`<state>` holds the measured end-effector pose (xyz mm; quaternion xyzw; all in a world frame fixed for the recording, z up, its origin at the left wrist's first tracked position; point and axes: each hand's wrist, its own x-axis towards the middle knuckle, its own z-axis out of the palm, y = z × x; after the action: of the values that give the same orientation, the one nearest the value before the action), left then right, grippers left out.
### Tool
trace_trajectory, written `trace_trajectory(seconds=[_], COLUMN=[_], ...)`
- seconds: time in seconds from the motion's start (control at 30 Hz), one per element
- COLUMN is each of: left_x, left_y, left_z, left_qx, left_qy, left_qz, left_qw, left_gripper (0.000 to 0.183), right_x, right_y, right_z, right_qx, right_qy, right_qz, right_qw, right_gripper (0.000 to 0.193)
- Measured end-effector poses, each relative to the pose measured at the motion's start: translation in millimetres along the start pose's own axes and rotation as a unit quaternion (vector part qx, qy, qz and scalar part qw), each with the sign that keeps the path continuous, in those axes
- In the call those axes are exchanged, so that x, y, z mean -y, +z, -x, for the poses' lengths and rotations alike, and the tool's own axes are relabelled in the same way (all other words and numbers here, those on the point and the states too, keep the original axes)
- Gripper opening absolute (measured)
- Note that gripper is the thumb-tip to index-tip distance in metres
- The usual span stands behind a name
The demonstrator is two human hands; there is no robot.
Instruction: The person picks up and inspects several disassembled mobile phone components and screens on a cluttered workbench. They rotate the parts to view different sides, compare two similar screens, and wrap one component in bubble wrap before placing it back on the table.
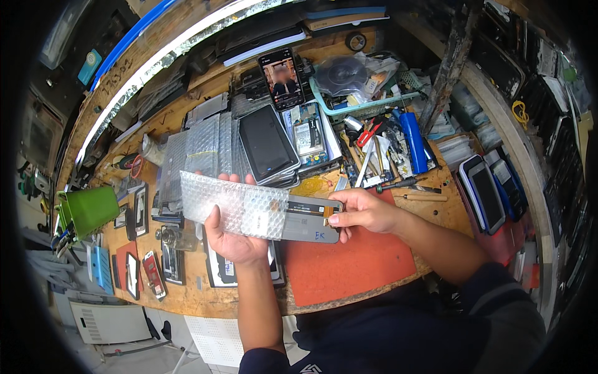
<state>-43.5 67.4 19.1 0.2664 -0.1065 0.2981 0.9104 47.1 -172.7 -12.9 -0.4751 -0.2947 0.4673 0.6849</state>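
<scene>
Across my left hand (pixel 244 244) lies a clear bubble-wrap sleeve (pixel 249 210), thumb in front and fingertips showing behind its upper edge. A grey phone screen panel (pixel 304 231), back side up, sits partly inside the sleeve, its right end sticking out. My right hand (pixel 369 212) pinches that bare end between thumb and fingers, next to an orange flex cable (pixel 328 213). Both hands hold the pieces above an orange-red mat (pixel 349 268) on the wooden bench. The panel's left part is hidden by the bubble wrap.
Behind my hands lie stacked tablets (pixel 268 143), more bubble-wrap sleeves (pixel 212 140) and an upright phone (pixel 282 78) playing a video. A teal basket (pixel 367 109) and loose tools (pixel 380 149) stand at the back right. A glass jar (pixel 180 238) and phone parts (pixel 154 274) are left.
</scene>
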Motion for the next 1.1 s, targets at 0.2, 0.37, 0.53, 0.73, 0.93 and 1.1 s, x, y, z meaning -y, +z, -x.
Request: trace_trajectory(seconds=[0.2,0.37,0.53,0.73,0.93,1.1], left_x=[-6.1,-8.7,15.0,32.4,30.0,39.8], left_y=[-13.5,6.3,22.0,24.2,14.5,17.6], left_z=[-0.2,-5.3,5.4,14.1,10.0,19.1], left_qx=[-0.073,-0.081,-0.067,-0.016,-0.019,-0.012], left_qy=[-0.026,0.016,-0.033,-0.053,-0.07,-0.119], left_qz=[-0.007,-0.078,-0.066,-0.077,0.0,0.063], left_qw=[0.997,0.993,0.995,0.996,0.997,0.991], left_gripper=[0.055,0.06,0.06,0.075,0.075,0.069], right_x=[-5.3,-4.3,-6.9,-9.5,-9.9,-12.6], right_y=[1.7,-2.1,-1.2,-0.1,11.5,10.4], right_z=[-3.7,-3.3,-3.7,-4.4,-6.1,-7.4], right_qx=[-0.047,-0.044,-0.032,-0.046,-0.026,-0.051], right_qy=[-0.03,-0.033,-0.037,-0.041,-0.062,-0.043], right_qz=[0.005,0.007,-0.005,-0.026,-0.059,-0.037], right_qw=[0.998,0.998,0.999,0.998,0.996,0.997], right_gripper=[0.029,0.031,0.032,0.035,0.035,0.031])
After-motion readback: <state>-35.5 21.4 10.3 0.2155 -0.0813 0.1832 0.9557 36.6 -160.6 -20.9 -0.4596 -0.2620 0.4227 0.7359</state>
